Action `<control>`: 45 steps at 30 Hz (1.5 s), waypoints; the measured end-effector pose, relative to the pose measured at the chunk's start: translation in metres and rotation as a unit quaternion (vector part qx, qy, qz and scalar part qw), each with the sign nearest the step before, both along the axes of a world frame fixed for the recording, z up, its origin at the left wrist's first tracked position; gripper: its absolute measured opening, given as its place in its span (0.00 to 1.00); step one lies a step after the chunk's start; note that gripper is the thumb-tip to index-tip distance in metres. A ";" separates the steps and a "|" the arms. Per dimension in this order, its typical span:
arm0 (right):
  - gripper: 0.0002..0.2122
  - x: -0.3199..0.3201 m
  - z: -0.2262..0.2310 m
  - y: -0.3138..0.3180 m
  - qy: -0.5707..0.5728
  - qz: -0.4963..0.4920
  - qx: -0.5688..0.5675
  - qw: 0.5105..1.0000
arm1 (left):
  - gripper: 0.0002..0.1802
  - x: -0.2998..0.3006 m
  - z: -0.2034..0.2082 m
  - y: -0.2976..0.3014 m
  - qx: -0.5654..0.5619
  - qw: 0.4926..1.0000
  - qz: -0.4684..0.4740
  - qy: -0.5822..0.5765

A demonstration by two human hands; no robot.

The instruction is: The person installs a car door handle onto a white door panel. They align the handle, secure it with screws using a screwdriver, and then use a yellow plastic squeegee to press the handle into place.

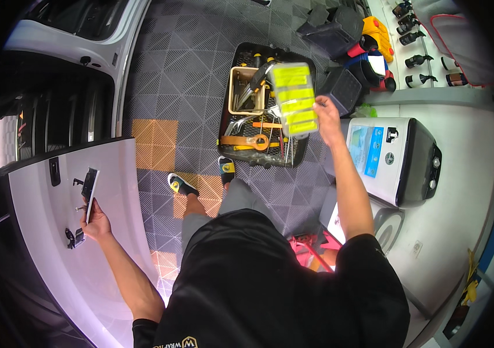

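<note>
My left hand is closed around a white-and-black car door handle, held just off the white car door. Beside that hand, a dark fitting sits on the door panel. My right hand grips the right edge of a flat organizer box with bright yellow-green compartments, tilted above an open black tool tray. The organizer covers part of that tray. Among the tools in it are an orange-brown trim tool and a wood-coloured open box with a black-and-grey clamp-like tool.
To the right, a white-and-black machine stands on a white surface. Dark bins and a yellow jug are at the back right. Several spray bottles hang along the wall. A red object lies by my right side.
</note>
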State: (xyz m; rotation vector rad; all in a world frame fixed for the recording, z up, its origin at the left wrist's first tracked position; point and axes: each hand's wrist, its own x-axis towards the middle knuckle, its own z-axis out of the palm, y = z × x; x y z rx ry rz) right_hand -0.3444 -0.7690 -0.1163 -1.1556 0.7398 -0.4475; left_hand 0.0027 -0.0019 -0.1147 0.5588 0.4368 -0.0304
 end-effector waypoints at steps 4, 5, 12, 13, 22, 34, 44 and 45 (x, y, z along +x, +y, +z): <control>0.12 0.016 -0.027 -0.032 0.036 -0.088 -0.035 0.995 | 0.24 0.002 0.001 -0.004 0.031 0.999 0.034 0.022; 0.13 0.025 -0.037 -0.036 0.066 -0.117 -0.052 0.990 | 0.23 0.002 0.002 -0.004 0.015 1.000 0.018 0.005; 0.13 0.092 -0.095 -0.024 0.201 -0.124 -0.183 0.954 | 0.21 0.003 0.003 -0.003 0.002 1.000 0.001 -0.008; 0.14 0.099 -0.096 -0.023 0.250 -0.130 -0.250 0.926 | 0.21 0.003 0.002 -0.002 0.018 1.000 0.017 0.011; 0.12 0.074 -0.025 0.040 0.321 -0.135 -0.439 0.828 | 0.22 0.003 -0.002 0.002 0.019 1.000 0.014 0.005; 0.11 0.070 -0.090 0.146 0.260 0.515 -0.481 0.660 | 0.16 0.002 0.000 -0.002 0.030 0.999 0.021 0.012; 0.08 0.069 -0.082 0.135 0.184 0.523 -0.566 0.611 | 0.16 -0.006 -0.001 0.001 -0.022 1.000 -0.013 -0.008; 0.09 0.066 -0.084 0.135 0.166 0.521 -0.564 0.620 | 0.16 -0.007 -0.001 -0.001 -0.003 1.000 -0.005 0.004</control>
